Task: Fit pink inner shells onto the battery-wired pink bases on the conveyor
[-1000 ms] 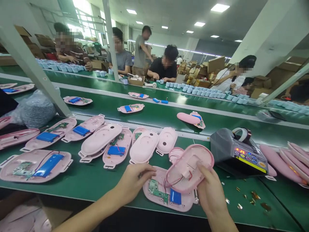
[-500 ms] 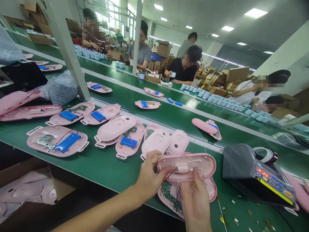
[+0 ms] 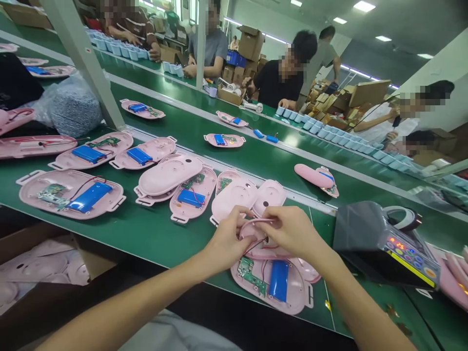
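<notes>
Two hands bend inward, the left hand (image 3: 227, 238) and right hand (image 3: 290, 230) gripping a pink shell (image 3: 258, 251) with their fingers, above an open casing (image 3: 297, 295).

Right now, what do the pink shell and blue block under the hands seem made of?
The pink shell looks like moulded plastic: smooth, satin, evenly curved. The blue block looks wrapped in glossy film, probably a battery, since thin wires leave it.
</notes>
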{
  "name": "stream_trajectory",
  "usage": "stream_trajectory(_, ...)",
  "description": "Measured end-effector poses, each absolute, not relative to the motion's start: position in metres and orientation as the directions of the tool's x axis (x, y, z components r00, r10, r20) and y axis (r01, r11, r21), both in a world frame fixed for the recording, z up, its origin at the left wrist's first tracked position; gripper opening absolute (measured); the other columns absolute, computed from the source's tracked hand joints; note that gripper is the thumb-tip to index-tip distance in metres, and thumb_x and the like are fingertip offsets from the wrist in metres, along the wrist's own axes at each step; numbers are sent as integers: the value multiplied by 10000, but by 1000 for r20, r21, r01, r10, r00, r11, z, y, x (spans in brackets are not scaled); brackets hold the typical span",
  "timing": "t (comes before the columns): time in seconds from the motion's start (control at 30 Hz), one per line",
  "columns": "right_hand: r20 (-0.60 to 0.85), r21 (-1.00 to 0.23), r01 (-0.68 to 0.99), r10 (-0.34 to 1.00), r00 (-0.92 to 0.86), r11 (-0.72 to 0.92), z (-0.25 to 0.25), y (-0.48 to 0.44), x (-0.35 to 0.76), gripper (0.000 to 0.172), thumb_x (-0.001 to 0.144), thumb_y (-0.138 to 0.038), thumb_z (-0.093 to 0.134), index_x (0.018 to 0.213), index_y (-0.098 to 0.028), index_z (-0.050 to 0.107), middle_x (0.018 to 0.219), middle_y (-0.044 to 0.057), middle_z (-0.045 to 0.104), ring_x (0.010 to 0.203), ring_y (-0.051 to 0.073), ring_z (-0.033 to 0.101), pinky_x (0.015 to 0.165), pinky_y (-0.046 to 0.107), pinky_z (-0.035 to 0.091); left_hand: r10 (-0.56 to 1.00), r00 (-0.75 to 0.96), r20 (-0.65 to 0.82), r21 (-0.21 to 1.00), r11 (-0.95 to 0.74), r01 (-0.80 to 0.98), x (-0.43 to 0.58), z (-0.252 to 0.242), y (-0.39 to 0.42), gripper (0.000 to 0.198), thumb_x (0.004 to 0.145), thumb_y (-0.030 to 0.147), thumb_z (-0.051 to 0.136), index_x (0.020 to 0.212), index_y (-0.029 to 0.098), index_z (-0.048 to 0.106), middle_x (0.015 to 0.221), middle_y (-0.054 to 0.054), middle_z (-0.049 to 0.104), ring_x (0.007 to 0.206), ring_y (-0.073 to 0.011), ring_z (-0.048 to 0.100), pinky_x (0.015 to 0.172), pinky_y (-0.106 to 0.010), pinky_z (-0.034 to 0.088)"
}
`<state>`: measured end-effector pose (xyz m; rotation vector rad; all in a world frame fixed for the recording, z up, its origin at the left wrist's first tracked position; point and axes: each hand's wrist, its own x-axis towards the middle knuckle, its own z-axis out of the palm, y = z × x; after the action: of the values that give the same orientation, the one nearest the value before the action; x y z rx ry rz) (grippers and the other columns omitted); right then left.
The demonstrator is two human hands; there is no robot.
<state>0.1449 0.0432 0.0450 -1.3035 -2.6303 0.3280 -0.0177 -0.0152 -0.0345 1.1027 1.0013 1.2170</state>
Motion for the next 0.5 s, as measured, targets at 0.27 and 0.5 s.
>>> stream_trajectory(0.27,231,-677,569,868,-439,468,31,33,150,172,889,-329,611,898,-218,743,866,15,716,761,155,646,725,261,474,946,310,97,982,-141,125,-34,-10,-4,293,887,271,542,1137,167,654,1088,-75,708,1007,-238,645,922,-333,496)
stream_trajectory(0.5,205,-978,105,704,680,183,-5,-12,251,452,707,-585,738,750,-151,620,671,24,629,645,162,618,693,331,573,952,304,-43,978,-22,206,-42,-16,6,471,852,483,644,1255,239,633,1192,-56,714,1075,-294,658,946,-355,537)
